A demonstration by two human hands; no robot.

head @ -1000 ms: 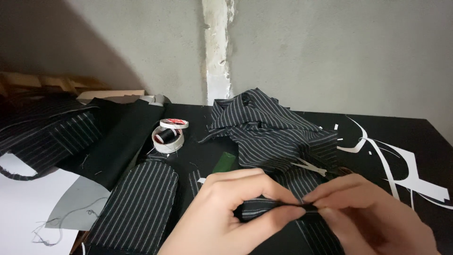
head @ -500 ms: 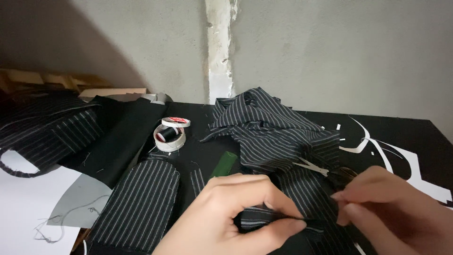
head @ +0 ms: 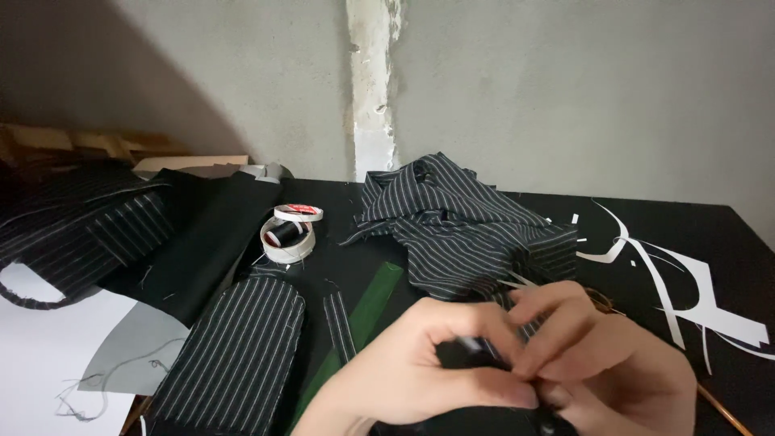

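My left hand (head: 420, 367) and my right hand (head: 605, 363) meet low in the middle of the view, both pinching a small folded piece of dark pinstriped cloth (head: 468, 355). The fingertips of the right hand press against the cloth's right end, and the left thumb lies along its lower edge. Whether a needle or thread sits between the fingers cannot be made out. Just behind the hands lies a crumpled heap of the same striped fabric (head: 460, 222).
On the black table (head: 686, 226) sit a spool of black thread inside a roll of white tape (head: 286, 236), a green ruler (head: 363, 311), cut striped panels (head: 234, 355), white paper scraps (head: 686, 282) at right, and white paper (head: 40, 355) at left. A grey wall stands behind.
My right hand, which had drawn away to the right half a second ago, has come back against the left hand. Both hands now sit closer together on the small cloth piece.
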